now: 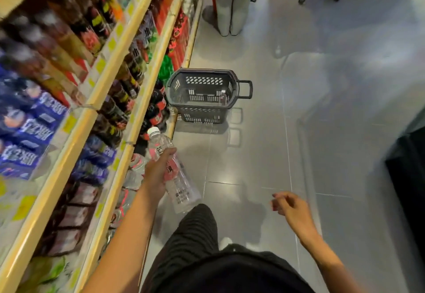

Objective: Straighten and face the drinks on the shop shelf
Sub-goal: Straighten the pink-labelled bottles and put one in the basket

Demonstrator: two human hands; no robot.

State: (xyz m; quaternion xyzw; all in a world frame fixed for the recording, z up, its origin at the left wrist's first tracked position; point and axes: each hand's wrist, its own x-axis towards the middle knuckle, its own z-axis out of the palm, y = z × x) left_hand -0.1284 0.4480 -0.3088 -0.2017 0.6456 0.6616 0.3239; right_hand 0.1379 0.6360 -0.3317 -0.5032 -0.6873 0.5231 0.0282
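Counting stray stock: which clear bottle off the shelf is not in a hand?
The small clear bottle inside the dark basket on the floor. The larger white-capped bottle is the other one off the shelf, and the left hand grips it.

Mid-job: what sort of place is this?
A shop aisle, probably a supermarket: shelves packed with bottled drinks, a shopping basket on the tiled floor, and the left hand holding a clear bottle.

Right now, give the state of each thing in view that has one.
Left hand, gripping the clear bottle.
Clear bottle, capped, tilted, off the shelf.
Right hand, open, holding nothing.
Basket, upright on the floor beside the shelf.
Small bottle, standing inside the basket.
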